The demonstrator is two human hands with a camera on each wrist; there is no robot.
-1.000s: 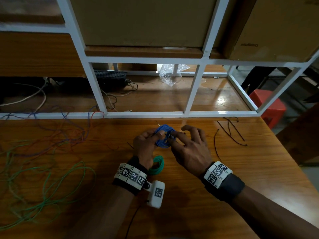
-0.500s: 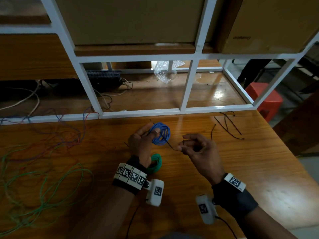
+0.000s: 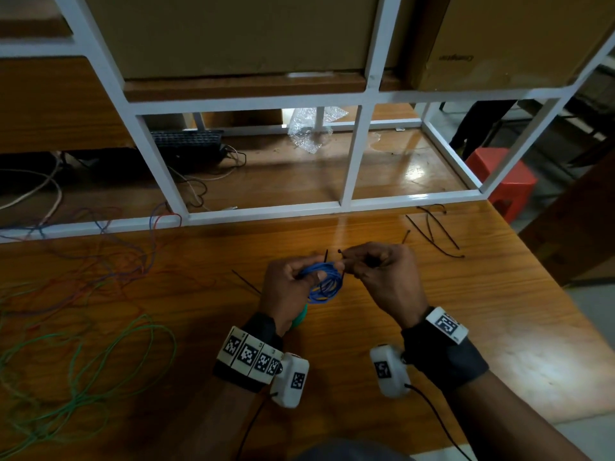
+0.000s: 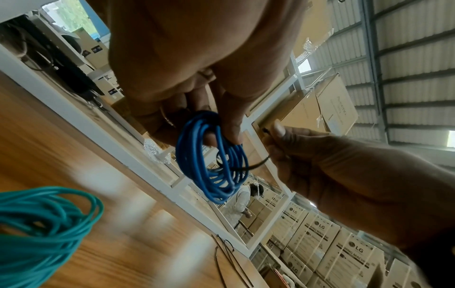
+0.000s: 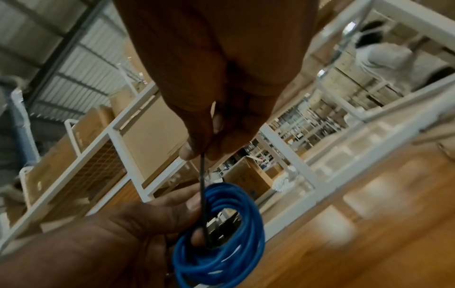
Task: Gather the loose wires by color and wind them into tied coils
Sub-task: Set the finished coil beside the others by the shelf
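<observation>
My left hand (image 3: 293, 281) grips a small coil of blue wire (image 3: 324, 284) above the wooden table; the blue coil (image 4: 211, 155) hangs from its thumb and fingers. A thin black cable tie (image 5: 203, 185) runs through the blue coil (image 5: 221, 233). My right hand (image 3: 376, 267) pinches the tie's end just right of the coil, thumb against forefinger. A wound green coil (image 4: 41, 224) lies on the table under my left wrist, mostly hidden in the head view. Loose green wires (image 3: 83, 367) and red and blue wires (image 3: 100, 247) sprawl at the left.
Spare black cable ties (image 3: 436, 231) lie at the table's far right, one more (image 3: 246, 281) left of my hands. A white metal frame (image 3: 352, 154) runs along the table's back edge. A red stool (image 3: 499, 178) stands off the right side.
My right hand has come back from lower right to the coil, bringing the tie's end close to it. My left hand has kept hold of the blue coil.
</observation>
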